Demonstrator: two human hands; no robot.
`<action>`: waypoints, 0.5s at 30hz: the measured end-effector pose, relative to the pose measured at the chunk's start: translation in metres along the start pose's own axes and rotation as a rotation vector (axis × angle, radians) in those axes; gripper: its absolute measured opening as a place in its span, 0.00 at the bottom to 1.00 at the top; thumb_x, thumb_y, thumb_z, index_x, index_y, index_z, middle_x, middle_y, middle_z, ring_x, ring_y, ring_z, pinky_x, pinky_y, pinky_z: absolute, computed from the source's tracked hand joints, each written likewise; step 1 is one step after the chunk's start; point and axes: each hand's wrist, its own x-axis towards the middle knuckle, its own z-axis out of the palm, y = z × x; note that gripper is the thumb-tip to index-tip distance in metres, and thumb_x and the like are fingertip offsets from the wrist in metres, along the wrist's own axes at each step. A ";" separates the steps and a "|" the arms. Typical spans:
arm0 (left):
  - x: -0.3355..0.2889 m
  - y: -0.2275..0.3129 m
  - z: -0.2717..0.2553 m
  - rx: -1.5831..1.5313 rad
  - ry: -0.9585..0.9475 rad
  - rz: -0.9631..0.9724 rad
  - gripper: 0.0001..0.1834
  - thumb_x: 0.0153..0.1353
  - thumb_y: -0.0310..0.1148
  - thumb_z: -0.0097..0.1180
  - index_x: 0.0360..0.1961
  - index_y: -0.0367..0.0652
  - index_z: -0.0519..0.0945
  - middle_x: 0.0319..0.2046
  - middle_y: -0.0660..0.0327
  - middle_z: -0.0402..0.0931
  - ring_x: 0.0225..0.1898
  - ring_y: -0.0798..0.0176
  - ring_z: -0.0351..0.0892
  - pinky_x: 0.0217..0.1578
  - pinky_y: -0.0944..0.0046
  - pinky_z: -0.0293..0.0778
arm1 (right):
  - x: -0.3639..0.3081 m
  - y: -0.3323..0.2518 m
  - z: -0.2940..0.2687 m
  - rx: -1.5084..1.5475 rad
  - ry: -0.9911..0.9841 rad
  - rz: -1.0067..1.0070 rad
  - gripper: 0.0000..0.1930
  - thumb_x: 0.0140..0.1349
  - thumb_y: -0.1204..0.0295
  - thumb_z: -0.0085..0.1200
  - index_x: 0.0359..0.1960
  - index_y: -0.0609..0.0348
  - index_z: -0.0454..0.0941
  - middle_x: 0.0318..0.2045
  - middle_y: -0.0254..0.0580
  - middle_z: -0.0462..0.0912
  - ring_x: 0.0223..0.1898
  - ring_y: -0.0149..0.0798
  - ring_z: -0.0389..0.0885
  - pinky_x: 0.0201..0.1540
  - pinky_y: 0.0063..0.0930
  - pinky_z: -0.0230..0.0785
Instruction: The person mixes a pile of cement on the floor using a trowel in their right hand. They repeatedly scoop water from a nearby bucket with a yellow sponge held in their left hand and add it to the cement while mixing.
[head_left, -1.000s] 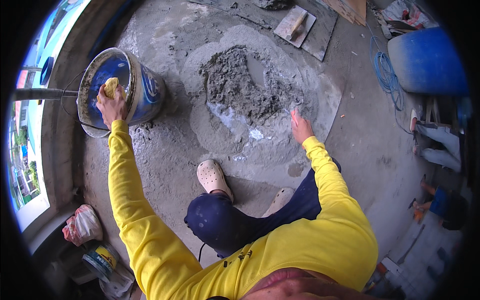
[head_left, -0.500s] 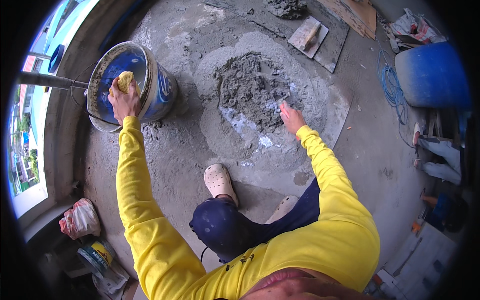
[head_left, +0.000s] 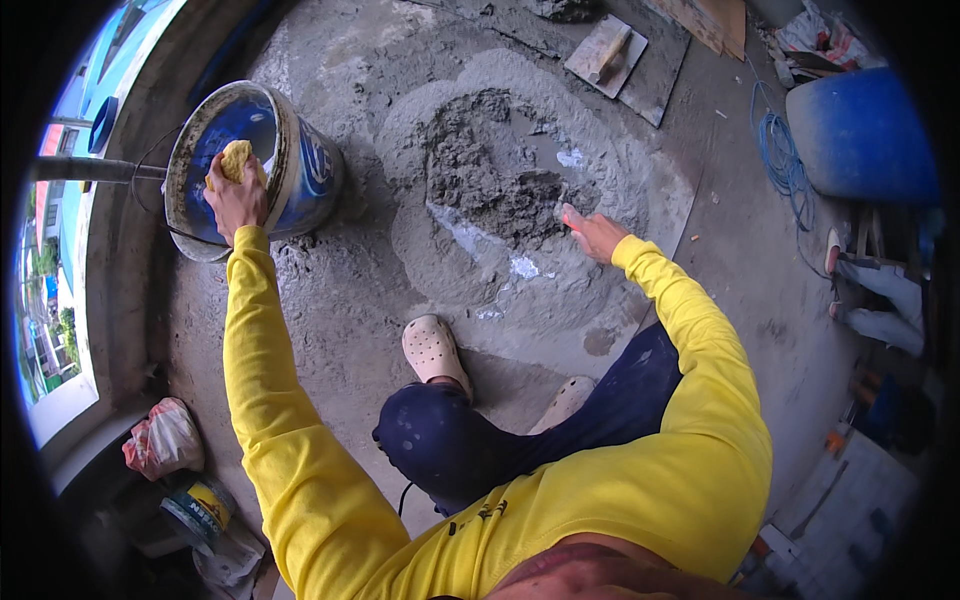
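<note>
My left hand (head_left: 238,203) grips a yellow sponge (head_left: 237,160) at the mouth of the blue bucket (head_left: 317,170), whose rim is crusted with grey. Whether the sponge touches the rim, I cannot tell. Closed round a red-orange handle, my right hand (head_left: 598,238) works a small trowel (head_left: 565,210) at the right side of the wet mortar heap (head_left: 470,165). Most of the trowel's blade is hidden in the mortar. A ring of grey mix (head_left: 420,250) surrounds the heap on the floor, with bluish water showing in gaps.
A plastering float (head_left: 607,55) lies on a flat board beyond the heap. At the right are a blue drum (head_left: 865,135), coiled blue cord (head_left: 782,165) and another person's legs (head_left: 880,300). A red-and-white sack (head_left: 165,440) sits at lower left, beside a window opening.
My right hand and the trowel have shifted right across the mortar, and a watery patch now shows farther back in it. My left hand stays at the bucket with the sponge.
</note>
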 end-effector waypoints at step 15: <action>-0.006 0.005 -0.001 -0.061 0.068 0.048 0.34 0.57 0.62 0.56 0.63 0.64 0.68 0.57 0.50 0.68 0.57 0.44 0.73 0.56 0.49 0.68 | 0.054 -0.027 0.061 1.608 0.065 0.487 0.11 0.71 0.57 0.47 0.38 0.49 0.68 0.21 0.30 0.69 0.13 0.23 0.63 0.13 0.22 0.61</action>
